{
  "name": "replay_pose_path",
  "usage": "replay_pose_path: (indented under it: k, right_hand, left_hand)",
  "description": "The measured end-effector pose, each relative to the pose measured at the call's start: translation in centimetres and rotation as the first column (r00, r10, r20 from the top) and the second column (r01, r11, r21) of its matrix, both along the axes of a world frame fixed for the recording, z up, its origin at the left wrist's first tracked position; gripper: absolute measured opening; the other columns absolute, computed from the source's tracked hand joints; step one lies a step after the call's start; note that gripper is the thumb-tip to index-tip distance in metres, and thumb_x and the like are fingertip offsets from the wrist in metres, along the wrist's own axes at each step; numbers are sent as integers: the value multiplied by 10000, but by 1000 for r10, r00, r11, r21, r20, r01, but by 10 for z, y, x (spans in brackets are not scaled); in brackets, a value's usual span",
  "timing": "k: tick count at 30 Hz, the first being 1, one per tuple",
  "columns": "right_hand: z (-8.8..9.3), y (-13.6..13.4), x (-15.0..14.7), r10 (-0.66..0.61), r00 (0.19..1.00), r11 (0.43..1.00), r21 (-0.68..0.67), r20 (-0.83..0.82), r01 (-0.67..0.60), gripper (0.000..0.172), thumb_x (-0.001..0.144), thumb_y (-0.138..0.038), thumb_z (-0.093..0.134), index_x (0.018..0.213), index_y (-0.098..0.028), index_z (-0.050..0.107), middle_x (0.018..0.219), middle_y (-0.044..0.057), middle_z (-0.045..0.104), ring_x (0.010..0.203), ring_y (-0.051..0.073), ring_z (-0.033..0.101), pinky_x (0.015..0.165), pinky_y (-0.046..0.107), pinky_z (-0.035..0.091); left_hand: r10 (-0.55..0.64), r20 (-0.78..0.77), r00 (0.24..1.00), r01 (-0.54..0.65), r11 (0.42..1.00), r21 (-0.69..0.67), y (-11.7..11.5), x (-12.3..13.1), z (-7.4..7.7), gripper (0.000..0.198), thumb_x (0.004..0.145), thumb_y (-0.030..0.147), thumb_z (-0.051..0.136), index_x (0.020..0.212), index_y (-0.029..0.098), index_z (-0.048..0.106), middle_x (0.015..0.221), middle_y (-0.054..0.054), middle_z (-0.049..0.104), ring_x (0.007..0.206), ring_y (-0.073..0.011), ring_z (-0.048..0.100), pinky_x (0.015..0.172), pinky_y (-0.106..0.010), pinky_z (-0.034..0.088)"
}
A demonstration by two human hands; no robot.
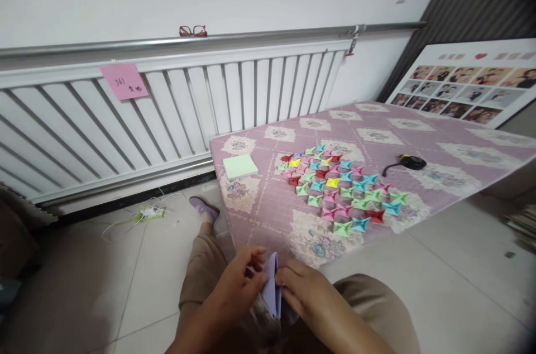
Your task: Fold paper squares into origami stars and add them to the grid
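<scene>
A folded piece of lavender paper (pixel 271 286) stands between both hands, low in the view over my lap. My left hand (pixel 238 287) pinches its left side with curled fingers. My right hand (pixel 307 292) grips its right side, fingers closed on the fold. Just beyond them is the near edge of a low table under a pink flowered cloth (pixel 268 214). Several small folded paper stars (pixel 341 189) in many colours lie in rows on the cloth. A pad of pale green paper (pixel 240 166) rests at the table's far left corner.
A black tape measure (pixel 409 162) lies on the right part of the table. A white radiator (pixel 167 103) with a pink note (pixel 124 81) lines the wall, red glasses (pixel 193 30) on the pipe above. A photo board (pixel 469 83) leans at the right. Paper scraps (pixel 151 213) lie on the tiled floor.
</scene>
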State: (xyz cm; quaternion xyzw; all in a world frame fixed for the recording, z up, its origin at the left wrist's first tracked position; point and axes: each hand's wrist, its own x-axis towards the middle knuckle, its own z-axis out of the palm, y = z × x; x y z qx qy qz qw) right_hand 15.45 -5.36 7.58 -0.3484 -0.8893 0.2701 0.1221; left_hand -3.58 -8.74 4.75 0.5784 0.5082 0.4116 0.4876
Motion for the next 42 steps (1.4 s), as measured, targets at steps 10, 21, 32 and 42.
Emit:
replay_pose_path:
  k: [10,21,32,42]
  right_hand:
    - [12,-2,15,5,980,983,-177,-201,-41,131,804,-83,529,802,-210,564,838,-7,592,790,133,550,698,232,378]
    - [12,1,16,-212,855,670,-707,-473,-225,136,826,-301,615,799,-170,591,722,-29,552,666,94,485,632,213,390]
    - [-27,-8,3,-445,673,448,-798,-591,-404,409,776,-541,653,838,-140,603,503,-41,546,411,63,472,457,180,398]
    - [-15,-14,-7,-608,602,402,-855,-517,-328,397,760,-550,668,814,-166,584,448,-105,400,374,35,334,467,186,416]
  left_hand:
    - [-355,-233,905,408,878,250,10,-2,45,328,766,45,545,1055,189,600,1002,-42,586,886,-147,540,817,-256,427]
    - [-427,384,819,529,820,-217,25,-5,33,315,717,421,735,829,141,646,737,1,561,672,-118,478,662,-231,386]
    - [-207,623,755,476,825,-303,15,3,26,443,648,481,797,821,105,637,605,4,524,479,-66,418,478,-194,294]
    - [-79,725,684,452,827,-336,11,6,28,352,728,429,756,848,122,633,564,21,516,449,-62,451,456,-172,351]
